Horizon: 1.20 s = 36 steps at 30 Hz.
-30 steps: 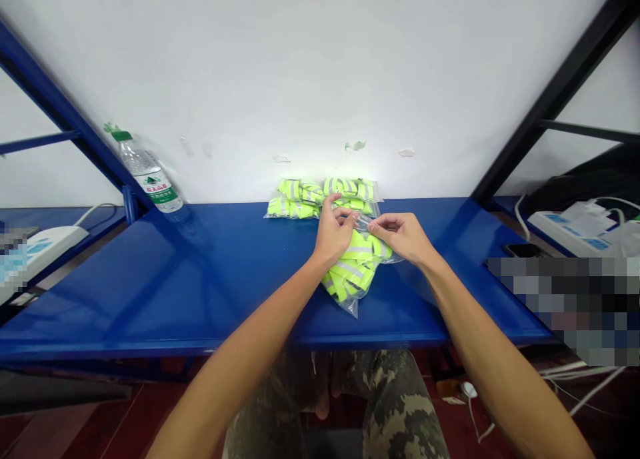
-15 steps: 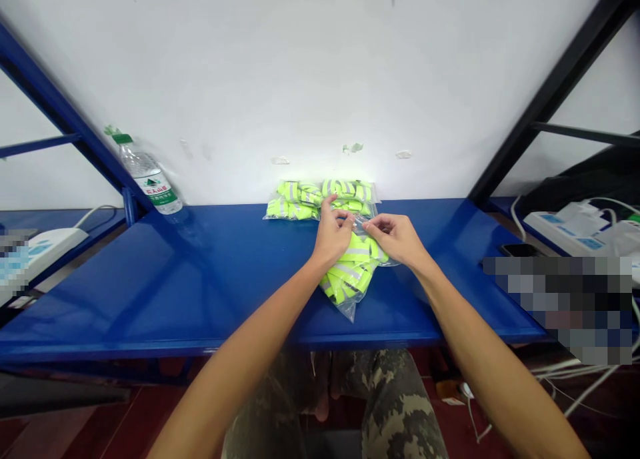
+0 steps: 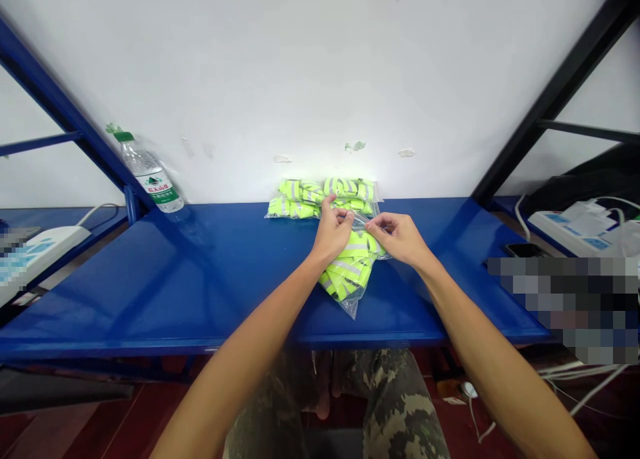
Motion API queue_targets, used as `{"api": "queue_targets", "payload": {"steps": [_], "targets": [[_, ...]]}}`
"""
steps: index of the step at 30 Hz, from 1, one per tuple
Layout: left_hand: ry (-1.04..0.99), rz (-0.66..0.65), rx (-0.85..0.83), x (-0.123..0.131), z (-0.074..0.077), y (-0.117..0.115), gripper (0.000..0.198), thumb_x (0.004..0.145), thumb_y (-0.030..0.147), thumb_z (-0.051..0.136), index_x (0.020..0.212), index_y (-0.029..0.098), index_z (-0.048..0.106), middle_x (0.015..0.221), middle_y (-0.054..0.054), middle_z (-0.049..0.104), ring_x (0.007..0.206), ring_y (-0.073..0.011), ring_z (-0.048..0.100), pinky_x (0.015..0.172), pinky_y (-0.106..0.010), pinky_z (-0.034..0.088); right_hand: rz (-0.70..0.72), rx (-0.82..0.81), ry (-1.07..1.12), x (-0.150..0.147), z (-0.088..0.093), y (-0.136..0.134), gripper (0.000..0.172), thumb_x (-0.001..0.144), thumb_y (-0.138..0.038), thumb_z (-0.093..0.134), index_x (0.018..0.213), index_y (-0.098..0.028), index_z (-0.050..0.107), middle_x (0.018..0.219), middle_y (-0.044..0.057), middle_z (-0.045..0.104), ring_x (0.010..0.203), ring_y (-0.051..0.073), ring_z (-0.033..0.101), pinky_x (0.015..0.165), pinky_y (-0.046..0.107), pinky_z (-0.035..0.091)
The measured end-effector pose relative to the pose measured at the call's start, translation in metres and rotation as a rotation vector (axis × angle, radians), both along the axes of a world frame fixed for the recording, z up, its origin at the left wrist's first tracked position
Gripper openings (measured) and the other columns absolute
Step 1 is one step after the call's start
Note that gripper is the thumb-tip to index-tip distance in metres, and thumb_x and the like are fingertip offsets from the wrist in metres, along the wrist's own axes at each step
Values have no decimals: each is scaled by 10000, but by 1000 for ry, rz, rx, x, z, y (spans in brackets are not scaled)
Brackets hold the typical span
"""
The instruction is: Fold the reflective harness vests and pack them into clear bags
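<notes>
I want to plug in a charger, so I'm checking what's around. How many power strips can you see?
2. A white power strip sits left of the blue steel shelf, and another sits to its right. The blurred patches could hide more.

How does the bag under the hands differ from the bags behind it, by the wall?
The front bag lies nearer the desk edge, and the left hand and right hand hold its top; the rear bags lie untouched by the wall. The front bag looks more puckered. Both hold neon-yellow fabric with grey reflective stripes in clear plastic.
</notes>
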<state>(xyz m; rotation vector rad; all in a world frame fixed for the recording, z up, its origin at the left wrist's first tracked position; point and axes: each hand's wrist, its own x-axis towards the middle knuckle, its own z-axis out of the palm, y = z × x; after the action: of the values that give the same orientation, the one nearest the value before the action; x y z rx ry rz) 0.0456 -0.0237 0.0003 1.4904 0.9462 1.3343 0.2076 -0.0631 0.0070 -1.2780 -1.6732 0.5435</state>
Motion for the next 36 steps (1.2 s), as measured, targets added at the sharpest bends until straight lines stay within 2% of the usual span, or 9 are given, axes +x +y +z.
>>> {"api": "queue_targets", "payload": {"steps": [8, 13, 17, 21, 26, 29, 32, 36], "targets": [[53, -2, 60, 6, -1, 5, 572, 849, 144, 633, 1351, 176, 361, 861, -5, 632, 781, -132, 616, 819, -301, 483, 12, 6, 36, 1, -5, 5, 366, 800, -508, 644, 788, -146, 694, 695, 59, 679, 589, 146, 538, 530, 268, 372], [97, -109, 68, 12, 10, 11, 622, 840, 139, 646, 1385, 173, 348, 848, 0, 631, 793, -141, 638, 845, -326, 502, -67, 107, 47, 4, -8, 8, 354, 849, -483, 609, 814, -140, 693, 732, 66, 682, 607, 147, 547, 557, 273, 395], [88, -163, 4, 22, 21, 19, 690, 778, 60, 670, 1382, 151, 348, 822, 14, 612, 773, -132, 635, 812, -297, 501, -129, 155, 58, 5, -6, 8, 342, 857, -463, 601, 890, -137, 699, 815, 79, 712, 652, 155, 582, 590, 275, 428], [114, -193, 52, 29, 25, 24, 694, 766, 38, 655, 1379, 164, 355, 832, 16, 609, 734, -119, 620, 758, -270, 490, -170, 186, 35, 6, -7, 9, 330, 873, -446, 576, 894, -139, 695, 815, 77, 710, 665, 155, 585, 600, 273, 433], [105, -172, 124, 30, 14, 25, 596, 794, 96, 648, 1341, 190, 429, 876, -5, 636, 719, -116, 616, 752, -274, 489, -199, 166, 47, 7, -8, 10, 324, 861, -459, 585, 844, -150, 683, 776, 63, 695, 641, 149, 564, 588, 269, 417], [17, -153, 67, 30, 8, 28, 576, 782, 89, 656, 1311, 196, 458, 829, 8, 632, 704, -118, 618, 750, -278, 503, -210, 135, 39, 8, -7, 9, 353, 845, -494, 598, 772, -157, 668, 705, 53, 663, 610, 146, 534, 563, 267, 390], [-45, -105, -9, 26, 8, 35, 597, 759, 81, 679, 1302, 184, 452, 802, 15, 634, 659, -112, 609, 711, -270, 505, -202, 101, 3, 10, -8, 9, 386, 842, -528, 597, 739, -160, 658, 679, 49, 644, 587, 141, 509, 546, 266, 371], [-70, -40, 4, 13, 13, 42, 621, 762, 92, 684, 1322, 167, 427, 785, 13, 644, 665, -118, 614, 694, -264, 504, -184, 79, -33, 10, -9, 10, 425, 845, -562, 587, 708, -162, 633, 658, 43, 625, 571, 135, 488, 534, 267, 357]]}}
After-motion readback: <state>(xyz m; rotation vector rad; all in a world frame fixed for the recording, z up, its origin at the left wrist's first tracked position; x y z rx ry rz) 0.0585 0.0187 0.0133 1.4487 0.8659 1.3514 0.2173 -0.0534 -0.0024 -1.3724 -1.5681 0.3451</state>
